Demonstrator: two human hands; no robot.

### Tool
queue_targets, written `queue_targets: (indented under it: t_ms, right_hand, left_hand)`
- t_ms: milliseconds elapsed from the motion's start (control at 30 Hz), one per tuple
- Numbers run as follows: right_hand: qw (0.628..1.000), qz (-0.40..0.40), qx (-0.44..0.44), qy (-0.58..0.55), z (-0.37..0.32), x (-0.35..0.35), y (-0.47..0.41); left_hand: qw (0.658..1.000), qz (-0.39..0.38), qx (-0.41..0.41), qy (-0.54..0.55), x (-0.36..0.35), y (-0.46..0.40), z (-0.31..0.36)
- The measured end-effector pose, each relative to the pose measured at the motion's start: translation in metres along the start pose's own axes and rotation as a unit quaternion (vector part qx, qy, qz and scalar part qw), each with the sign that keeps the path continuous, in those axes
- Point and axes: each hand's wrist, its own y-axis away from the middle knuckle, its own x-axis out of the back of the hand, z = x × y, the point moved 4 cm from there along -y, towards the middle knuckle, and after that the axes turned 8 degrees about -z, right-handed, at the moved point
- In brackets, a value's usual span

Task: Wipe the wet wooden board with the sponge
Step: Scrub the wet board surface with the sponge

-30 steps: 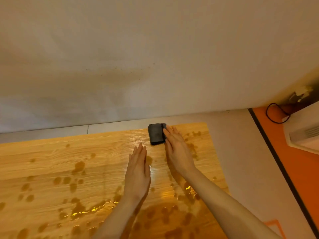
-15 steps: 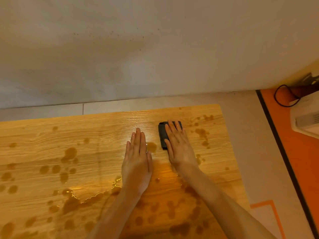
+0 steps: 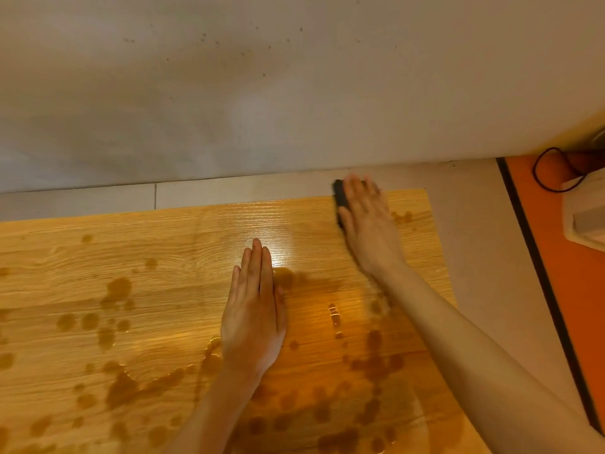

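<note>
The wooden board (image 3: 163,290) is lying on the floor (image 3: 465,224) before the wall (image 3: 262,93). The sponge (image 3: 339,199) is sitting at its far right corner under the right hand (image 3: 368,224); the left hand (image 3: 253,316) is lying flat mid-board, nearer. A cable (image 3: 553,172) is lying far right.

The wooden board (image 3: 163,290) shows a light, straight-grained wood pattern with a smooth, glossy finish that reflects a bright glare patch near its centre; darker wet blotches and a shiny film of liquid (image 3: 157,385) cover much of its surface. The sponge (image 3: 340,199) at the board's far edge is dark and matt; motion blur hides its texture. The wall (image 3: 262,93) behind is matt, pale grey, with small dark specks. The floor strip (image 3: 229,190) looks smooth and tiled. The cable (image 3: 543,178) is black.
</note>
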Motion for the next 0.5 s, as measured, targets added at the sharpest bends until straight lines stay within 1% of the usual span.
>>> queue_targets:
  t_ms: [67, 133, 167, 200, 267, 333, 367, 400, 433, 500]
  right_hand:
    - [0.997, 0.023, -0.069, -0.041, 0.028, 0.006, 0.010]
    - [0.992, 0.034, -0.110, -0.056, 0.017, 0.001, 0.014]
    - [0.993, 0.032, -0.102, -0.049, 0.000, -0.004, 0.013]
    - [0.996, 0.023, -0.075, -0.040, -0.020, -0.012, 0.011]
    - [1.000, -0.014, 0.001, -0.020, -0.056, -0.026, 0.008]
    - [0.996, -0.050, 0.073, 0.013, -0.060, -0.029, 0.006]
    - [0.993, -0.058, 0.097, 0.028, -0.047, -0.025, 0.005]
    - [0.993, -0.058, 0.098, 0.034, -0.025, -0.019, 0.007]
    - [0.996, -0.047, 0.072, 0.030, 0.001, -0.012, 0.009]
    - [0.999, -0.024, -0.020, -0.008, 0.055, 0.004, 0.014]
  left_hand:
    - [1.000, -0.001, -0.001, 0.009, 0.000, 0.001, 0.002]
    - [1.000, -0.003, 0.002, 0.013, 0.000, 0.001, 0.002]
    - [1.000, -0.005, 0.003, 0.012, 0.001, 0.002, 0.001]
    - [1.000, -0.007, 0.003, 0.008, 0.001, 0.001, 0.001]
    - [1.000, -0.010, 0.008, 0.001, 0.002, -0.001, 0.000]
    - [1.000, -0.002, 0.017, 0.005, 0.003, -0.001, 0.000]
    - [1.000, 0.002, 0.019, 0.006, 0.003, -0.001, 0.001]
    - [1.000, 0.004, 0.017, 0.004, 0.003, 0.000, 0.002]
    - [1.000, 0.004, 0.014, 0.000, 0.002, 0.000, 0.003]
    - [1.000, 0.007, 0.008, -0.010, 0.001, 0.001, 0.003]
